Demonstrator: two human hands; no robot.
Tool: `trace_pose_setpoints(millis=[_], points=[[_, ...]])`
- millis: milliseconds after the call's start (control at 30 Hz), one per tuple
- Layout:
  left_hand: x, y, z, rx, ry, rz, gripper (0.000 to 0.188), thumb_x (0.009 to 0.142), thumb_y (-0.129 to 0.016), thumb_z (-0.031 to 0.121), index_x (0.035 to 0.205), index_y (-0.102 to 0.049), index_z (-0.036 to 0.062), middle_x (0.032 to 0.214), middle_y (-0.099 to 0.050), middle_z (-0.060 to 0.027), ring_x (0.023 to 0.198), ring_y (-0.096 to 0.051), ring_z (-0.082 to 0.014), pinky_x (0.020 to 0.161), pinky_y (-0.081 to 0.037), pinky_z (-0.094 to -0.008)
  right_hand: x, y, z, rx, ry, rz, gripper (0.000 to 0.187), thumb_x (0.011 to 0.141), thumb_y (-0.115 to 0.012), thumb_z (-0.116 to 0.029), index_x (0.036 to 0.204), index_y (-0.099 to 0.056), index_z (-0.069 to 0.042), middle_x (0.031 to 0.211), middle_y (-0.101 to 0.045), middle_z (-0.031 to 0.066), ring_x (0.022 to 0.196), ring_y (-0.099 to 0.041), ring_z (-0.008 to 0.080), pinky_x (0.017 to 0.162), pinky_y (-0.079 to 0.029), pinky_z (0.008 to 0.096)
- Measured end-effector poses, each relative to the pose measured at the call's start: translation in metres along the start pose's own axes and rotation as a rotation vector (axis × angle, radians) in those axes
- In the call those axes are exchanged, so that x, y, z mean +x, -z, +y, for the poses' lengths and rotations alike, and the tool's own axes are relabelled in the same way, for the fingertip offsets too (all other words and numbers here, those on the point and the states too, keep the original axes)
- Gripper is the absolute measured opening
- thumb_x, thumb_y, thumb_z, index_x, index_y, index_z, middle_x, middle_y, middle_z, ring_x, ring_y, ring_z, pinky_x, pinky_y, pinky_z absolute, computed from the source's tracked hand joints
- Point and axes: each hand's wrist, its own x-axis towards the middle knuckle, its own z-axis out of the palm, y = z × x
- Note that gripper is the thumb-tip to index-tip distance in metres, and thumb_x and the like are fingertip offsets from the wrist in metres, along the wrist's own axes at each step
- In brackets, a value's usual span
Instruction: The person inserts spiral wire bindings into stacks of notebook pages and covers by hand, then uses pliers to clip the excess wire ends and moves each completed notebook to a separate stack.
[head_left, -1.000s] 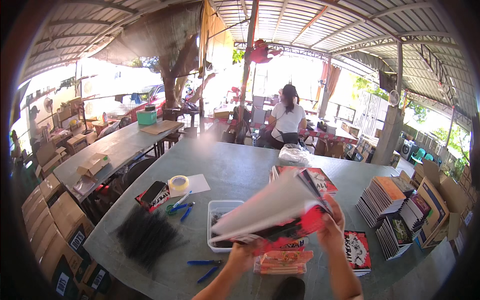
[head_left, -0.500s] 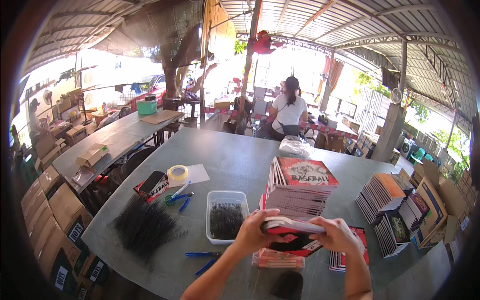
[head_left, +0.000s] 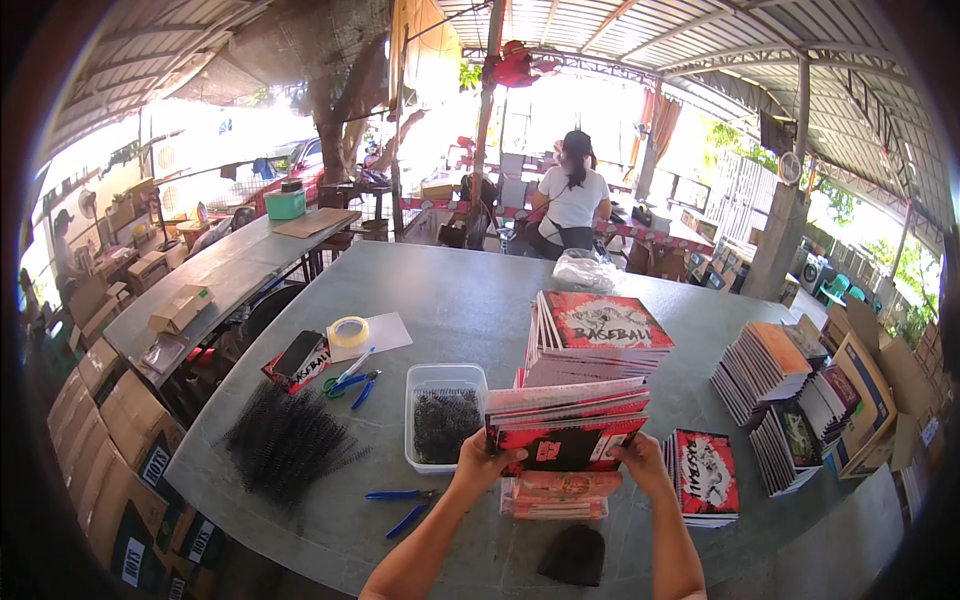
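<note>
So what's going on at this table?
A person's left hand and right hand grip a bunch of red-and-black notebooks by its two sides. Beyond it stands a tall stack of red-covered notebooks. On the table to the left lie loose black coils, a clear tub of dark coils and blue-handled pliers.

And there it is, a firm grip from both sides: the left hand [head_left: 486,456] and the right hand [head_left: 643,462] are held level and apart, thumbs [head_left: 514,456] turned inward. The left forearm [head_left: 425,533] is slanted rightward from below; the right forearm [head_left: 676,533] is angled more steeply, tilted leftward.
</note>
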Motion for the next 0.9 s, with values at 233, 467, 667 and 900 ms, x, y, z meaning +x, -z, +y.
trace_pose_setpoints(millis=[233,467,667,900], points=[[-0.011,-0.007,-0.003,0.251,0.065,0.036,0.062,0.072,-0.078,0.008,0.123,-0.045,-0.0008,0.111,-0.058,-0.0105,0.098,-0.057,-0.0164,0.084,-0.048,-0.0293,-0.028,-0.008,-0.004,0.216,0.01,0.12,0.03,0.081,-0.068,-0.008,0.108,-0.056,-0.002,0.095,-0.062,0.0002,0.087,-0.057,0.0098,0.077,-0.046,0.0259],[-0.045,0.039,0.024,0.76,-0.17,0.054,0.072,0.074,-0.076,0.021,0.132,-0.039,0.0037,0.121,-0.05,-0.017,0.111,-0.05,-0.0272,0.093,-0.042,-0.0371,-0.033,-0.035,-0.016,0.308,-0.032,0.191,0.052,0.076,-0.074,-0.03,0.114,-0.052,-0.003,0.097,-0.059,0.0036,0.082,-0.057,0.0121,0.072,-0.048,0.0255],[-0.138,0.19,0.083,1.635,0.46,0.524,0.021,0.082,-0.063,0.02,0.089,-0.058,0.0008,0.088,-0.061,-0.0136,0.083,-0.059,-0.0346,0.072,-0.048,-0.0425,-0.006,-0.037,-0.028,0.189,0.165,0.317,0.035,0.081,-0.068,-0.023,0.107,-0.056,-0.003,0.091,-0.059,0.0048,0.076,-0.057,0.0097,0.067,-0.046,0.0237],[-0.17,0.216,0.051,1.759,0.353,0.703,0.022,0.083,-0.061,0.021,0.093,-0.051,0.0032,0.088,-0.055,-0.0141,0.087,-0.058,-0.0332,0.073,-0.049,-0.0403,0.018,-0.048,-0.089,-0.754,0.58,0.569,0.021,0.082,-0.061,-0.01,0.102,-0.059,-0.005,0.095,-0.061,0.0091,0.084,-0.057,0.0262,0.078,-0.047,0.037]])
